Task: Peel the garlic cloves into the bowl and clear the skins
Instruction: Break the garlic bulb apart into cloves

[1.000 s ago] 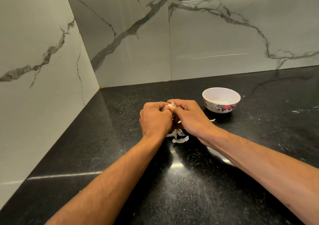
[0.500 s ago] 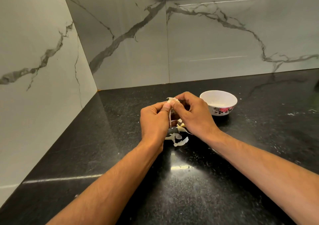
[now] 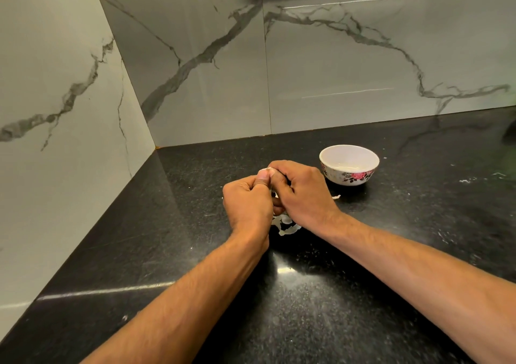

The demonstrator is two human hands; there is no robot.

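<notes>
Pinching at centre frame, the left hand (image 3: 247,201) has its fingers curled and its thumb pressed against a garlic clove (image 3: 264,171), only a pale sliver of which shows at the fingertips. The right hand (image 3: 303,193) is curled over the same clove from the other side, knuckles up, so that the two hands touch; how much skin is on the clove cannot be told. Loose white skins (image 3: 286,228) lie on the black counter (image 3: 167,252) directly beneath the hands, partly hidden by them, and one more skin scrap (image 3: 336,197) lies just right of the right hand. Further right, near the hand but apart from it, stands the white bowl (image 3: 349,165) with a red flower pattern on its outer wall; its contents cannot be made out. No brand, label or writing is legible on any item. Compared with half a second ago, the right hand has rolled over the clove, hiding the strip of skin that hung between the hands. The bowl and the pile of skins have not moved on the counter.
</notes>
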